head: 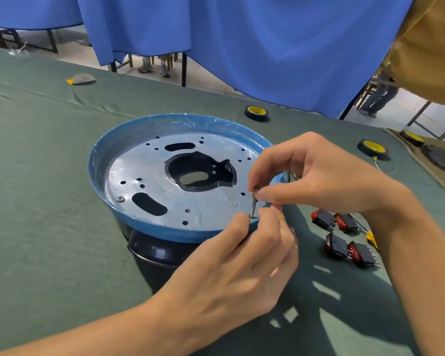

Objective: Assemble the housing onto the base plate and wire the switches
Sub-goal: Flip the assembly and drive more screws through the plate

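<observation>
Left hand (231, 268): palm down, thumb and forefinger flank screw (253, 204) foot to guide it; contact unclear
Plate (144, 176): flat on black housing (154, 250), holes up, mid table
Screw: upright in near-edge hole
Right hand (319, 181): wrist raised, pinches screw top, likely to twist
Switches (344, 235): loose on cloth (62, 176), right, unwired

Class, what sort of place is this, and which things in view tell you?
Probably an assembly workshop: a green cloth-covered workbench, blue curtain partitions, rolls of black tape, and red rocker switches laid beside a metal base plate.
</observation>
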Demonstrator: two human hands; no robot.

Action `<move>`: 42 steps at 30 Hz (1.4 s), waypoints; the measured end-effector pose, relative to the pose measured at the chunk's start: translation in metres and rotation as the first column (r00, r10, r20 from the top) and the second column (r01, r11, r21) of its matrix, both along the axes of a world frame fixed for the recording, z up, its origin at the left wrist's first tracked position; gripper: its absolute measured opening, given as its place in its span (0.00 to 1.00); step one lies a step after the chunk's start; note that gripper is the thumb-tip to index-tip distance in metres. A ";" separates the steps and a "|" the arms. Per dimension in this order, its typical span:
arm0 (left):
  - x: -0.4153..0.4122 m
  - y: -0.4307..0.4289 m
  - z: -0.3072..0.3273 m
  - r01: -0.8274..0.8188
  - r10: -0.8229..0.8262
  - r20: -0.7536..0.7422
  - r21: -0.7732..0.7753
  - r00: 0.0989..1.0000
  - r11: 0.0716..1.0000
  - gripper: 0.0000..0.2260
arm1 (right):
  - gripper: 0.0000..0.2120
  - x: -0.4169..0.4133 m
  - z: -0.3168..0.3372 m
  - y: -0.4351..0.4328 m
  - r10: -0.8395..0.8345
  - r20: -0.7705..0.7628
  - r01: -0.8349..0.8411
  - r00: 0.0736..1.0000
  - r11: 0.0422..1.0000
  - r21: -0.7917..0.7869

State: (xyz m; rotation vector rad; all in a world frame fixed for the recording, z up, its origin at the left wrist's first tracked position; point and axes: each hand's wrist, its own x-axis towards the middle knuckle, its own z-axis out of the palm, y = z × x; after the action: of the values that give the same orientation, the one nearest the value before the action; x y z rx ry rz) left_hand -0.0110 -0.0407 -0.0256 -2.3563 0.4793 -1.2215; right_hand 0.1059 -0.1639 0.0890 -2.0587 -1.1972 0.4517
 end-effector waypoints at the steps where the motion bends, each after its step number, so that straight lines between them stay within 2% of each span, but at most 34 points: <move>1: -0.001 0.000 0.000 -0.005 0.005 0.005 0.003 1.000 1.000 0.11 | 0.09 -0.001 0.000 0.001 -0.001 0.001 0.001 1.000 1.000 -0.006; 11: -0.001 0.001 0.002 0.013 -0.017 0.101 0.038 0.995 0.999 0.12 | 0.10 -0.011 0.006 0.001 -0.033 0.099 0.040 0.995 0.997 -0.064; 17: -0.005 0.003 0.014 -0.091 0.120 0.206 -0.143 0.971 0.985 0.15 | 0.08 -0.016 0.011 0.001 -0.047 0.125 0.055 0.991 0.996 -0.066; 20: -0.008 0.008 0.018 -0.157 0.188 0.178 -0.171 0.966 0.973 0.19 | 0.06 -0.018 0.011 0.001 -0.025 0.153 0.038 0.988 0.996 -0.077; 25: -0.013 0.005 0.023 -0.251 0.262 0.059 -0.148 0.963 0.957 0.12 | 0.09 -0.019 0.009 0.000 0.002 0.191 0.012 0.982 0.997 -0.075; 33: -0.016 0.003 0.024 -0.257 0.260 0.016 -0.110 0.966 0.960 0.12 | 0.07 -0.020 0.007 -0.002 0.011 0.191 0.004 0.981 0.997 -0.074; 42: -0.022 0.001 0.021 -0.199 0.199 -0.015 -0.154 0.980 0.968 0.12 | 0.06 -0.020 0.003 0.001 0.014 0.208 0.009 0.978 0.994 -0.110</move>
State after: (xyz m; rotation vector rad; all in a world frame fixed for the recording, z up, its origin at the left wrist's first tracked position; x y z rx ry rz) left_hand -0.0328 -0.0397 -0.0042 -2.4631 0.1458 -1.2042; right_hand 0.0856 -0.1633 0.0922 -2.2435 -1.3233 0.3145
